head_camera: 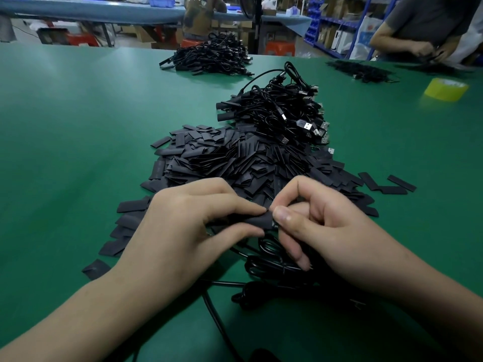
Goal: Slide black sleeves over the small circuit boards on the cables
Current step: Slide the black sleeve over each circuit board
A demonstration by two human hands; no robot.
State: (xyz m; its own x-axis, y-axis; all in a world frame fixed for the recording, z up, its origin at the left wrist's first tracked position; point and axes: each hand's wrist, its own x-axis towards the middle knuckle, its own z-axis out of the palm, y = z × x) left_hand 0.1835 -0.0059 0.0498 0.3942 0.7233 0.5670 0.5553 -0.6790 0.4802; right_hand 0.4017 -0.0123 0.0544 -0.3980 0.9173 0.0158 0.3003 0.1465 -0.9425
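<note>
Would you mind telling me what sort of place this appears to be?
Probably a small electronics assembly workshop: a green work table heaped with flat black sleeves, tangled black USB cables, and blue shelving with parts bins behind.

One black sleeve (257, 221), a short flattened tube, lies roughly level at lower centre of the frame, pinched at both ends, with the circuit board it would cover too hidden to make out. A loose heap of identical flat black sleeves (235, 160) spreads across the centre of the frame, with strays scattered to lower left and right; behind it, at upper centre, sits a tangled bundle of black cables (282, 105) with silver USB plugs, and a coiled black cable (271, 259) lies at lower centre
</note>
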